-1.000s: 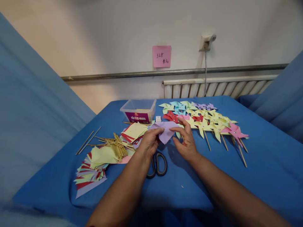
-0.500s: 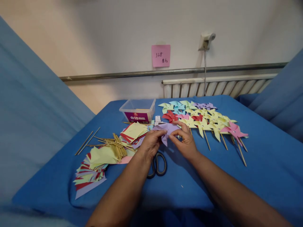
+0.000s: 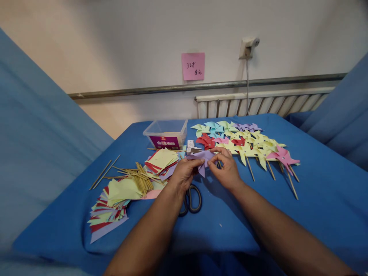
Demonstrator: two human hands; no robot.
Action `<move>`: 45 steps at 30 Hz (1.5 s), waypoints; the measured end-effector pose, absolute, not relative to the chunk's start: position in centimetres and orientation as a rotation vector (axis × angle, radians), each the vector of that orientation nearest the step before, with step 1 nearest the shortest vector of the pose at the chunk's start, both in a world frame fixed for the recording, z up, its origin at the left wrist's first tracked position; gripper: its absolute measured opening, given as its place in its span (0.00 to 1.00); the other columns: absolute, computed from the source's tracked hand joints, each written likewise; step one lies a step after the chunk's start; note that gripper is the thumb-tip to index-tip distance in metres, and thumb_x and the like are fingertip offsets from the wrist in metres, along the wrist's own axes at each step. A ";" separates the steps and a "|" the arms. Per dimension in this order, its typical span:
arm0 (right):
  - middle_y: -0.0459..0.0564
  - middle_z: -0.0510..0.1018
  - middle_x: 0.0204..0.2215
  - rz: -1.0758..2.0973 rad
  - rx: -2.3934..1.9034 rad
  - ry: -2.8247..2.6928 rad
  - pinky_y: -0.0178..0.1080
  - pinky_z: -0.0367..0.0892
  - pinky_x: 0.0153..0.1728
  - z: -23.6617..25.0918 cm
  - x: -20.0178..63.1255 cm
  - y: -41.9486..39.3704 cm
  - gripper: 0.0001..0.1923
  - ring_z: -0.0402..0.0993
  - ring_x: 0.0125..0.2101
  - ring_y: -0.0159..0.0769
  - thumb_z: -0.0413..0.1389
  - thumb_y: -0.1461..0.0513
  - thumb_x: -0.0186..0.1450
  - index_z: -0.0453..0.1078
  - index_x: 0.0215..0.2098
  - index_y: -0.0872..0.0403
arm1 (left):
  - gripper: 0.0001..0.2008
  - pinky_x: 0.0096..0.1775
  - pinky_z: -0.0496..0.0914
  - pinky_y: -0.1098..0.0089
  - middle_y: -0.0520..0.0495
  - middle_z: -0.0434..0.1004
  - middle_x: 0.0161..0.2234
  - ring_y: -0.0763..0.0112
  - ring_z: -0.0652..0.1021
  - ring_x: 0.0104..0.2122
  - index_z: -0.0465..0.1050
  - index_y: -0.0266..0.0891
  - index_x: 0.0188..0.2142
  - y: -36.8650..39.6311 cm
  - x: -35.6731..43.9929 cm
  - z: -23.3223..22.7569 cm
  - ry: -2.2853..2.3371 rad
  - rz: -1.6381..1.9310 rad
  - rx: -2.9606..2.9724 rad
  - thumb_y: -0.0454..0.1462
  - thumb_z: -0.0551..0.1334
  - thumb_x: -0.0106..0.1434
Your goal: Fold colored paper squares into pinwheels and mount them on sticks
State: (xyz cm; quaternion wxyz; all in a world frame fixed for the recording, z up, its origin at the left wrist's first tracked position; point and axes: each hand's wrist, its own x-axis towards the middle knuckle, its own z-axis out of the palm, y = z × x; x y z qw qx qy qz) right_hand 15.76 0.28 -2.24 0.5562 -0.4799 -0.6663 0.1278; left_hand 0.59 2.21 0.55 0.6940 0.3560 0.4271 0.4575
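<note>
A purple paper pinwheel (image 3: 202, 156), its blades partly folded, is held above the blue cloth between both hands. My left hand (image 3: 184, 174) pinches it from the left, thumb near its centre. On the other side my right hand (image 3: 225, 168) grips its right edge with thumb and fingers. Whether a pin goes through the centre is too small to see. Below the hands lie black-handled scissors (image 3: 194, 199), their blades hidden by my left hand. Finished pinwheels on sticks, such as a pink pinwheel (image 3: 284, 158) and a red pinwheel (image 3: 205, 141), lie to the right.
Loose wooden sticks (image 3: 140, 179) lie on fanned coloured paper (image 3: 109, 209) at the left. Behind them are a stack of paper squares (image 3: 162, 159), a clear plastic box (image 3: 165, 134) and a small white box (image 3: 190, 143). A blue cloth (image 3: 230, 237) covers the table.
The right fingers have shifted slightly right along the purple pinwheel's edge, and the pinwheel has tilted a little. The view has moved slightly. Other things on the table stay put.
</note>
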 end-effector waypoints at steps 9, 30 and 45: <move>0.52 0.76 0.42 0.293 -1.133 -1.584 0.48 0.63 0.49 -2.4 15.7 0.4 0.07 0.70 0.45 0.44 0.59 0.64 0.58 0.68 0.23 0.50 | 0.17 0.31 0.69 0.71 0.47 0.78 0.27 0.72 0.75 0.25 0.79 0.32 0.31 2.2 0.7 0.3 0.919 1.043 0.814 0.33 0.74 0.39; 0.51 0.77 0.43 0.728 -1.094 -1.300 0.48 0.64 0.51 -2.4 15.7 0.6 0.10 0.72 0.46 0.43 0.63 0.58 0.55 0.71 0.35 0.51 | 0.09 0.25 0.64 0.72 0.47 0.76 0.21 0.74 0.71 0.18 0.77 0.33 0.25 2.3 0.1 0.4 1.063 0.926 0.995 0.35 0.70 0.42; 0.52 0.75 0.50 1.380 -0.943 -1.369 0.48 0.62 0.55 -1.3 17.2 0.4 0.31 0.70 0.53 0.44 0.70 0.58 0.49 0.68 0.50 0.49 | 0.05 0.22 0.53 0.73 0.56 0.63 0.17 0.78 0.62 0.19 0.70 0.35 0.20 2.1 -1.3 3.1 1.162 0.458 1.636 0.36 0.62 0.43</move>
